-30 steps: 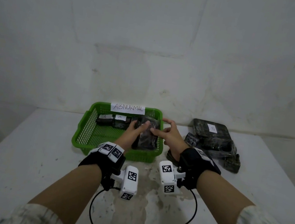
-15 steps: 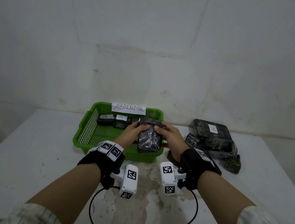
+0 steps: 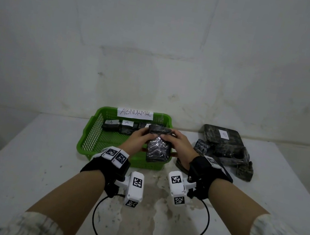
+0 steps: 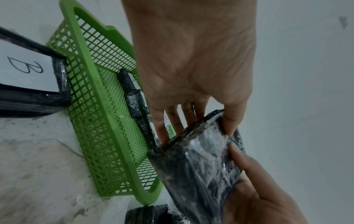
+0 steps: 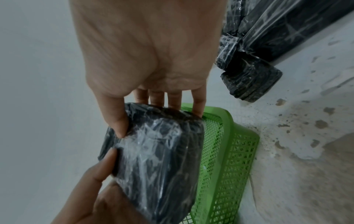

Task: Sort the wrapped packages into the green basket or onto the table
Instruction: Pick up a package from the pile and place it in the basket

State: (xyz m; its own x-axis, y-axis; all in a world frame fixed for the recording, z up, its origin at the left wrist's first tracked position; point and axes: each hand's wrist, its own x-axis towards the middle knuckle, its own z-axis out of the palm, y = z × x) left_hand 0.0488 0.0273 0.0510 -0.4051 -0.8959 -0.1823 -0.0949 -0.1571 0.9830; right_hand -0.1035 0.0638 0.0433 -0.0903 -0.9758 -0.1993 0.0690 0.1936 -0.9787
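Observation:
Both hands hold one black plastic-wrapped package (image 3: 158, 145) upright above the front right corner of the green basket (image 3: 87, 138). My left hand (image 3: 141, 137) grips its left side, thumb on the near face and fingers behind (image 4: 197, 121). My right hand (image 3: 175, 142) grips the right side the same way (image 5: 151, 109). The package (image 4: 201, 166) (image 5: 159, 151) is crinkled and shiny. Several small wrapped packages (image 3: 120, 127) with white labels lie along the basket's far wall.
A white "ABNORMAL" label (image 3: 135, 113) sits on the basket's back rim. A pile of wrapped packages (image 3: 225, 147), the top one labelled B, lies on the white table (image 3: 20, 156) right of the basket. Wrist cables (image 3: 95, 218) hang near me. A wall stands close behind.
The package has risen from the basket's right side and come upright over the front rim. My right hand, first only touching it, now grips it together with the left.

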